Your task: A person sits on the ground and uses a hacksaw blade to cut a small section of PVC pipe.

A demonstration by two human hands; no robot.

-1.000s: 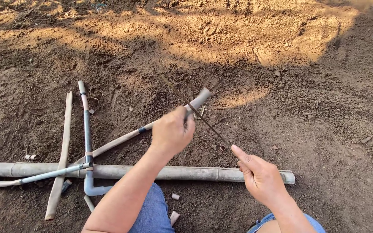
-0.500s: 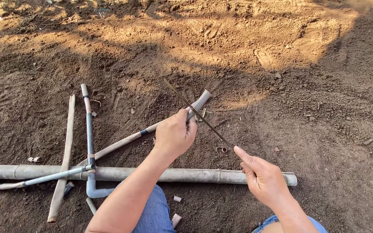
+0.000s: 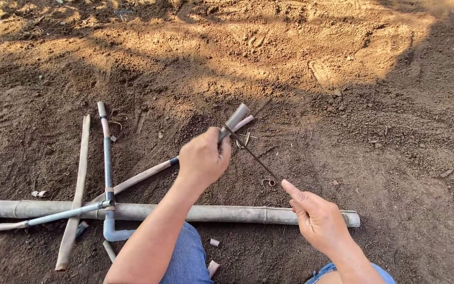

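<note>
- Loose brown soil (image 3: 374, 137) covers the whole ground, sunlit at the far side and shaded close to the person, who crouches with knees in blue denim at the bottom edge.
- Left hand (image 3: 203, 158): the fingers are curled shut in a fist around a slim pipe (image 3: 148, 174) that slants up from the lower left. The pipe's grey end piece (image 3: 236, 117) sticks out just past the knuckles, raised a little off the soil.
- Right hand (image 3: 319, 218): held low and nearer the body, fingers stretched out fairly straight and close together. The forefinger and thumb tip meet the lower end of a thin dark rod (image 3: 253, 155); how firmly they pinch it is hard to tell.
- That rod runs diagonally up and left from the right hand's fingertips and crosses the pipe right by the left fist.
- A long bamboo pole (image 3: 269, 213) lies flat across the ground between the two forearms and the knees.
- To the left, a grey pipe with an elbow bend (image 3: 107, 173) lies across the pole, beside a flat wooden stick (image 3: 77, 194) and another thin tube (image 3: 43, 216).
- Small cut pipe offcuts (image 3: 214, 243) lie in the dirt by the knees.
</note>
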